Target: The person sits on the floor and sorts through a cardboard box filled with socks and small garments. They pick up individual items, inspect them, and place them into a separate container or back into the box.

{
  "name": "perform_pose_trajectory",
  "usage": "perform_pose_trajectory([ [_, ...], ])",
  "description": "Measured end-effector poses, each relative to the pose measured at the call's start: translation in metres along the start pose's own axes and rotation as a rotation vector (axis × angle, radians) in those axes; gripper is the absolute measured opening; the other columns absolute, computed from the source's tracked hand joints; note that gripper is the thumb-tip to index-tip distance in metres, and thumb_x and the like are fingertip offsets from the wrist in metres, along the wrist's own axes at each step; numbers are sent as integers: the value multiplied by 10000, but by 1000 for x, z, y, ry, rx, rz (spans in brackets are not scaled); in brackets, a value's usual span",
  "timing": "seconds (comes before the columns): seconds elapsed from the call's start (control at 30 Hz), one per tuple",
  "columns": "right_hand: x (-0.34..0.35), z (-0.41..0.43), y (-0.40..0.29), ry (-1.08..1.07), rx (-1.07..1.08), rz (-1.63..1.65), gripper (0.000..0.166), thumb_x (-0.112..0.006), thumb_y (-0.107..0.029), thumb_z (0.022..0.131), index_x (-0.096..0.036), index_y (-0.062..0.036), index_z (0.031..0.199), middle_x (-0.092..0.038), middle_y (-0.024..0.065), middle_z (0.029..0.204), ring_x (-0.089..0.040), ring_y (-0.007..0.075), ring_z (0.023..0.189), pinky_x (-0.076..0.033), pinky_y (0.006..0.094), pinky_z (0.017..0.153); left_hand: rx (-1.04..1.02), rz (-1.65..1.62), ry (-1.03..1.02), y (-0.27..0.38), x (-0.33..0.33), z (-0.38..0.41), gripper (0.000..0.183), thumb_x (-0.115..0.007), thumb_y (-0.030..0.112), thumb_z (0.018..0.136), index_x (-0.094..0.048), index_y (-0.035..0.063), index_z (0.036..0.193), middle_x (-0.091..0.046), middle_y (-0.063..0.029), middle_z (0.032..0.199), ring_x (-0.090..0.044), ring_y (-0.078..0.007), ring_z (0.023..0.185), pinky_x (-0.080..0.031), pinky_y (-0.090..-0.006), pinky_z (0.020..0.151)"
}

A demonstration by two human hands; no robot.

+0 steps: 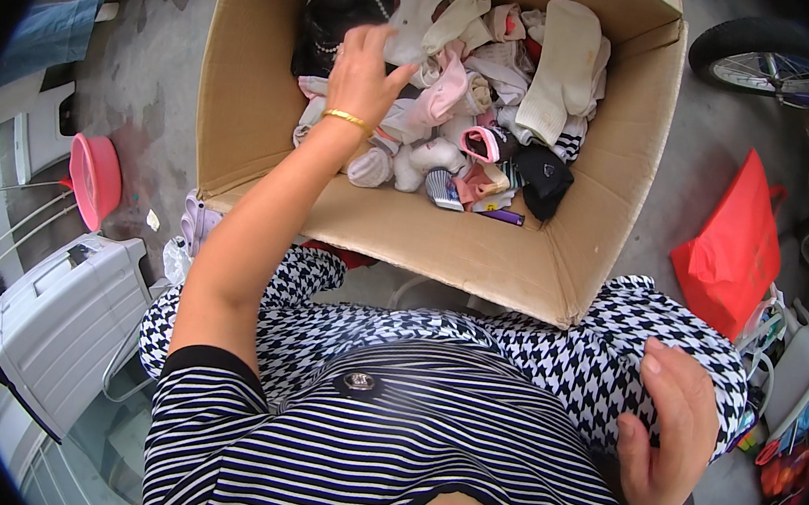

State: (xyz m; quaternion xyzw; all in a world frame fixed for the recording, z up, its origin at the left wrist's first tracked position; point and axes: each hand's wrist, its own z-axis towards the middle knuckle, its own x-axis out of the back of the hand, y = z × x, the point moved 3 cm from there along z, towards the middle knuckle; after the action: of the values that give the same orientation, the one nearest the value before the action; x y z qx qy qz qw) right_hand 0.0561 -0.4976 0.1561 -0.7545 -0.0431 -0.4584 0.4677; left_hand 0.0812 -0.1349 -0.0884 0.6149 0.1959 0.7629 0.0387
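A large cardboard box (409, 212) stands before me, holding a pile of socks. My left hand (364, 74) reaches into it over the left part of the pile, thumb spread from the fingers. Its fingertips are close to a white sock (416, 13) and a shiny black item with bead strings (326, 11); whether they touch is unclear. Nearby lie a pink sock (442, 94), a long cream sock (556, 76), a black sock (542, 178) and a brown sock with a pink cuff (486, 143). Above my right thigh, my right hand (674, 432) is empty, its thumb and fingers apart.
A red bag (734, 246) and a bicycle wheel (761, 64) are to the right. On the left are a pink basin (96, 179) and a light grey plastic unit (67, 328). Concrete floor (157, 41) surrounds the box.
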Motion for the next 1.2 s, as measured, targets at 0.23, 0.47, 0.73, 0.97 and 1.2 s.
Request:
perform_pose_trajectory([
  [0.23, 1, -2, -4, 6, 102, 64, 416, -671, -185, 691, -582, 38, 1031, -611, 227, 1000, -617, 354, 897, -484, 474, 805, 202, -232, -122, 9, -39, 35, 547, -709, 212, 672, -551, 133, 1189, -564, -164, 1016, -564, -334, 933, -468, -372, 814],
  [0.47, -2, -10, 3, -14, 127, 48, 380, -598, -187, 763, -561, 54, 1055, -596, 250, 1019, -602, 373, 913, -469, 503, 814, -244, -341, -1034, 12, -22, -29, 230, -610, 79, 695, -635, 94, 923, -589, -104, 883, -577, -266, 846, -469, -342, 763],
  [0.73, -1, -7, -5, -24, 114, 13, 364, -601, -216, 791, -572, 49, 1039, -605, 238, 1005, -613, 369, 887, -477, 498, 800, 439, -329, -610, -16, -21, -16, 183, -612, 180, 767, -635, 30, 870, -647, -124, 862, -621, -234, 798, -482, -318, 729],
  [0.97, 0, -5, -12, -35, 119, 15, 368, -623, -200, 773, -574, 44, 1043, -605, 236, 1022, -611, 367, 891, -477, 495, 807, 482, -237, -535, -26, -71, 10, 243, -630, 111, 767, -600, -15, 972, -643, -75, 816, -641, -127, 750, -502, -237, 679],
  [1.2, -1, -1, -19, 29, 34, -12, 456, -739, -120, 620, -608, -13, 1043, -608, 154, 1036, -604, 306, 920, -487, 428, 802, 640, -1184, -520, -1, 16, 5, 206, -561, -34, 762, -551, 40, 954, -570, -8, 847, -558, -93, 782, -455, -208, 736],
])
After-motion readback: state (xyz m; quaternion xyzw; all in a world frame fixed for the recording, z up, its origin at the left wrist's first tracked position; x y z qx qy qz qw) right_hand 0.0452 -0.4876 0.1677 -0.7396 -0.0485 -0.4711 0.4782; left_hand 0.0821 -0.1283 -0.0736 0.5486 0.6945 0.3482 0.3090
